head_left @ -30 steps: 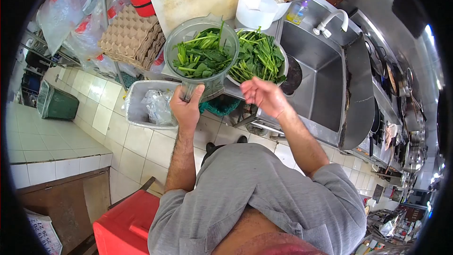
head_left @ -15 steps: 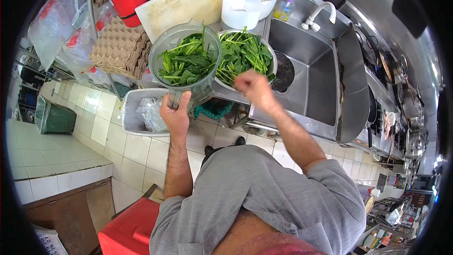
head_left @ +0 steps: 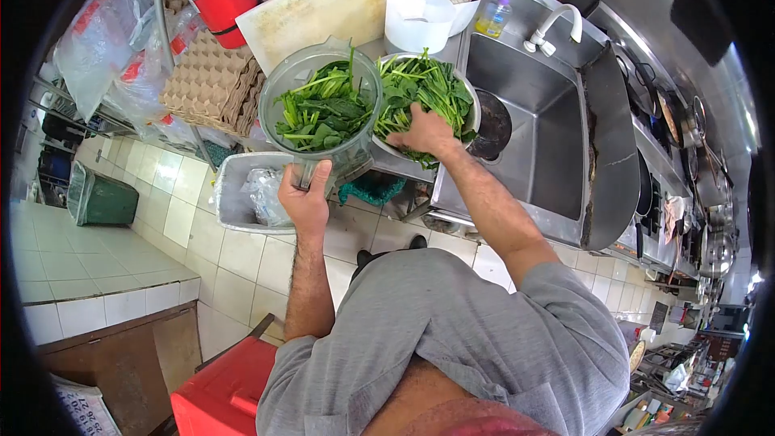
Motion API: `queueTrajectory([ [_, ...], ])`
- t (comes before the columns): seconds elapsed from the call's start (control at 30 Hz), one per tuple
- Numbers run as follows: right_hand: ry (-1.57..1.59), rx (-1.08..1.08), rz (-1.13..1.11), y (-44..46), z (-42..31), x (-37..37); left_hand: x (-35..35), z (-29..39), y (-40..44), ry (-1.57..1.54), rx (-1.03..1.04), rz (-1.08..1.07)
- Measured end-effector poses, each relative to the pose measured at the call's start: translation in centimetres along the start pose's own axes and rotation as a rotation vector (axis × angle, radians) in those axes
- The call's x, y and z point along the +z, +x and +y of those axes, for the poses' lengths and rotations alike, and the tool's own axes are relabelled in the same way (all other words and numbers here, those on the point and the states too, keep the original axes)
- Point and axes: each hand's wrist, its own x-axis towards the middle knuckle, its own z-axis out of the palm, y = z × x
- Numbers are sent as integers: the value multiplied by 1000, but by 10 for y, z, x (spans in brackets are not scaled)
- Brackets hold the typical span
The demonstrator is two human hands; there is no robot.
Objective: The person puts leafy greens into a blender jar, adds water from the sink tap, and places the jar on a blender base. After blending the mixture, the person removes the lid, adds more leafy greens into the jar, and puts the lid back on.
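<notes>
Here, the left hand [head_left: 307,203] is wrapped around the handle of a clear, rigid jar [head_left: 286,81], thumb pressed along its top, the wide round mouth facing up. Inside the jar lies a loose heap of cut leafy greens [head_left: 323,113], the pale stems crisp and tubular, the dark leaves soft and crumpled, with one stalk standing against the wall. Just to its right, on the metal counter, sits a round white bowl [head_left: 475,117], mounded with more of the same greenery [head_left: 424,81]. The right hand [head_left: 425,131], well apart from the left, reaches over the bowl's near edge; its thumb stands away from the fingers, whose tips are among the leaves, and whether they have closed on any stems I cannot tell. Beside the bowl, a dark, flat disc [head_left: 491,127] with a scuffed face lies at the edge of the smooth, boxy steel sink [head_left: 557,161]. Behind the jar leans a stained, cream-coloured board [head_left: 323,8], next to a smooth white tub [head_left: 418,26]. To the left are stacked egg trays [head_left: 210,81] of dimpled, fibrous brown pulp; below them, a pale rectangular bin [head_left: 230,206] holds crinkled clear plastic [head_left: 266,198].
</notes>
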Motion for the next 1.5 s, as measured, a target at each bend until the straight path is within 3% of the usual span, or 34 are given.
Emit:
queueTrajectory([
  [0.1,-174,-38,20,8,1,24,0,3,-1,-7,-13,2],
  [0.2,-117,-99,-6,23,8,26,-3,6,-2,-33,-113,-11],
  [0.27,-107,-112,-16,21,9,13,-4,4,-2,-26,-116,-24],
  [0.33,-31,-287,33,24,14,1,-4,4,-1,-27,-113,-23],
  [0.73,-37,-305,139,7,-6,-108,-1,18,0,6,-64,-42],
  [0.93,-120,-536,271,-8,-34,-180,-1,15,2,12,-48,-42],
  [0.97,-142,-751,305,-6,-38,-190,0,15,2,-13,-44,-42],
  [1.07,-325,-922,279,-28,-83,-212,1,18,3,0,-61,-34],
  [1.1,-323,-925,281,-34,-98,-211,1,19,3,2,-59,-33],
  [1.17,-555,-1132,262,-51,-130,-199,2,22,3,23,-90,-41],
  [1.2,-731,-997,69,-63,-155,-189,3,24,3,25,-88,-41],
  [1.3,-870,-1025,-66,-69,-190,-145,4,27,5,25,-53,-42],
  [1.4,-656,-1175,-65,-19,-178,-86,3,21,6,22,-57,-39],
  [1.47,-305,-1303,-123,12,-159,-56,7,26,5,53,-39,27],
  [1.5,-420,-1158,-227,5,-158,-62,7,26,4,53,-42,35],
])
